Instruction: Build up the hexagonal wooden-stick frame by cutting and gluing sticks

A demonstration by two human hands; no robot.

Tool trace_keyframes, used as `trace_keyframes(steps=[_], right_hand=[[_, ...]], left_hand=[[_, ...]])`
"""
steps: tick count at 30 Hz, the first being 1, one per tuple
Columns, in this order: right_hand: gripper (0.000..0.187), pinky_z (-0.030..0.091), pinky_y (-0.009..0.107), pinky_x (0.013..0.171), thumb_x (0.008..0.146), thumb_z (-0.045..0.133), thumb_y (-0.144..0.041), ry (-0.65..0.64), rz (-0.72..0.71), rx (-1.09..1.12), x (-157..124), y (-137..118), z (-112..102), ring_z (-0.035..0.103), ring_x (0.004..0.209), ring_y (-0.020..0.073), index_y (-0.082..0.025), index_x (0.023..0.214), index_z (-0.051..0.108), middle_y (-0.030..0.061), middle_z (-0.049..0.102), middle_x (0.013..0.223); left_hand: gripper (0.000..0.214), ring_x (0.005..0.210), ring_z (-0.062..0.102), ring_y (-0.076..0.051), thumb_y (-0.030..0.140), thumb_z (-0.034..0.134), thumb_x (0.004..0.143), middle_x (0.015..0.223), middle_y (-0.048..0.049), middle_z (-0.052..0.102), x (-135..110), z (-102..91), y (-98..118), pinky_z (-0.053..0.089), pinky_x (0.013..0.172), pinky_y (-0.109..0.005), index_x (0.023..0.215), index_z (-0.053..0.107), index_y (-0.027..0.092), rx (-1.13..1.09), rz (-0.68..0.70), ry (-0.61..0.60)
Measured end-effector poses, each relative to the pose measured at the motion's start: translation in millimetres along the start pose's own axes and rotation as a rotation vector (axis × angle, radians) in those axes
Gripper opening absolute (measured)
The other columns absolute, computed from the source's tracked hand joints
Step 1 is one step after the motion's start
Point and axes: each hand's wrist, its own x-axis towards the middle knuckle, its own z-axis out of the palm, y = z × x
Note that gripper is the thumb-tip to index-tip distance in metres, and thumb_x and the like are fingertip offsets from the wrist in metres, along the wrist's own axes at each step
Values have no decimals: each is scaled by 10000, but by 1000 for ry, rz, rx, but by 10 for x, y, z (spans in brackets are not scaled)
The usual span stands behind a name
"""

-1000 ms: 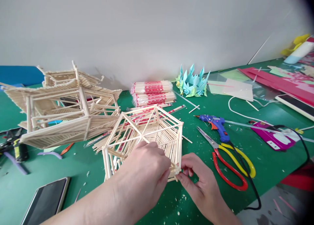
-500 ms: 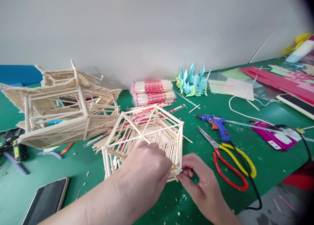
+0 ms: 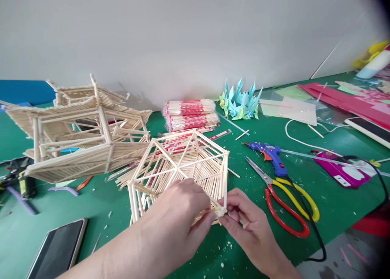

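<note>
Head view: stick frame stands on green surface, directly before the person. L hand reaches over nr side, fingers curled, thumb & fingertips pinching frame at nr R corner. R hand at same corner from outside, thumb & forefinger pinching the joint; hands just apart, approx. level. Behind frame, I note stick packs, wrapped, stacked nr wall. Larger stick model to L; phone nr L edge, screen dark. To R: glue gun, nozzle twd frame; scissors just below, blades parted slightly, red & yellow handles. Paper flowers at back, R of packs.
</note>
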Motion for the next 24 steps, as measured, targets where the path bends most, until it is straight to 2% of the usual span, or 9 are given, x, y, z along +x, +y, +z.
trace_keyframes(steps=[5, 10, 16, 20, 24], right_hand=[[117, 318, 247, 585, 827, 597, -333, -55, 122, 286, 17, 23, 9, 373, 688, 115, -219, 844, 572, -10, 406, 816], [131, 278, 221, 557, 817, 619, -320, -117, 208, 474, 45, -13, -11, 288, 637, 90, -199, 846, 576, -34, 349, 744], [172, 293, 199, 571, 789, 657, -323, -139, 267, 541, 42, -9, -15, 295, 648, 90, -196, 853, 560, -32, 370, 715], [190, 268, 188, 536, 776, 666, -353, -130, 245, 532, 31, -29, -24, 247, 606, 84, -199, 849, 581, -47, 317, 679], [201, 305, 218, 561, 788, 644, -363, -169, 234, 584, 31, -63, -27, 214, 558, 82, -207, 894, 574, -59, 303, 647]], left_hand=[[247, 694, 542, -164, 148, 415, 850, 710, -38, 600, -19, 43, -42, 436, 630, -295, 763, 645, 172, -50, -3, -19], [235, 680, 547, -151, 133, 423, 851, 702, -28, 606, -30, 68, -77, 429, 615, -270, 758, 633, 181, -44, 31, 5], [261, 684, 564, -146, 128, 408, 863, 682, -29, 616, -13, 55, -59, 436, 614, -255, 757, 640, 185, -53, 80, 46], [273, 667, 565, -143, 128, 402, 862, 664, -28, 617, -5, 61, -65, 437, 602, -252, 740, 641, 182, -49, 82, 54], [279, 661, 562, -146, 133, 406, 855, 649, -32, 616, 0, 63, -58, 442, 594, -253, 719, 645, 177, -51, 79, 61]])
